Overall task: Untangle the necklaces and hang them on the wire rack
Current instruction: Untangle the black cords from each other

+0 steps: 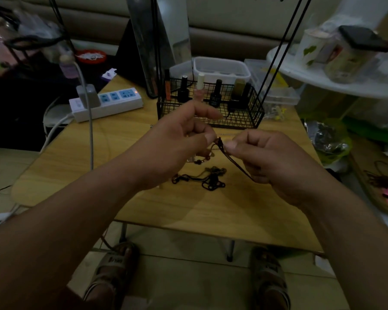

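Above the wooden table (99,157), my left hand (177,144) and my right hand (276,162) both pinch a dark brown cord necklace (233,158) at a knot between my thumbs. Its beaded part (199,161) hangs under my left hand. A tangle of black cord necklaces (207,179) lies on the table below my hands. The black wire rack (244,117) stands just behind, its thin uprights (276,57) rising out of the top of the view.
Nail polish bottles (215,92) stand in the rack's basket. A white power strip (108,104) with a plugged cable lies at the left. Plastic boxes (220,69) sit behind the rack. A white shelf (336,79) with jars is at the right. My sandalled feet (112,267) are under the table's front edge.
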### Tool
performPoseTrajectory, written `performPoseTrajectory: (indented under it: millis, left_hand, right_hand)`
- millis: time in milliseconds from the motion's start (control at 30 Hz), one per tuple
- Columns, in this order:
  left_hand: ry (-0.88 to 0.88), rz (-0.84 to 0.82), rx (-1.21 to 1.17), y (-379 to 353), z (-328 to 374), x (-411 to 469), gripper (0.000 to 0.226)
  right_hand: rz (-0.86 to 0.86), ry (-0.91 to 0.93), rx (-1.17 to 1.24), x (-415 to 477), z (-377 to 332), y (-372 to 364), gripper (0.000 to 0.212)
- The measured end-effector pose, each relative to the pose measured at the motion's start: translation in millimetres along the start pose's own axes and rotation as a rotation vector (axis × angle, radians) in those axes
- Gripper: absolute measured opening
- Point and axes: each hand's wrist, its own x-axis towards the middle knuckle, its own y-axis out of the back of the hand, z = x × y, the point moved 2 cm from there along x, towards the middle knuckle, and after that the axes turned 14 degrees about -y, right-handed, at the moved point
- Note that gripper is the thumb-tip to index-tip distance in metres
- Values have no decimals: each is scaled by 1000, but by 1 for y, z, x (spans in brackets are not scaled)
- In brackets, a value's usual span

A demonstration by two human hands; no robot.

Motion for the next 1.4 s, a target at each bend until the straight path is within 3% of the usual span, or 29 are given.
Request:
performPoseTrajectory:
  millis: [100, 300, 467, 667, 867, 1167, 1400]
  left_hand:
    - [30, -50, 62, 5, -1, 1, 38]
    - [63, -123, 197, 5, -3, -1, 36]
    - [36, -127, 227, 1, -2, -1, 20]
    - [-7, -105, 194, -5, 2, 0, 3]
    - [-14, -63, 130, -7, 2, 0, 21]
    - [-36, -75, 134, -13, 5, -3, 6]
    - [-39, -59, 100, -13, 4, -3, 2]
  right_hand:
    - [-4, -2, -21, -2, 0, 4, 26]
    - [-94, -97, 259, -2, -3, 10, 33]
    - [-185, -113, 385, -1, -2, 14, 27]
    - [-212, -89, 338, -2, -4, 10, 20]
    - [-179, -84, 285, -4, -5, 8, 23]
    - [-254, -81, 418, -2, -6, 5, 26]
    - [-259, -75, 375, -2, -5, -2, 29]
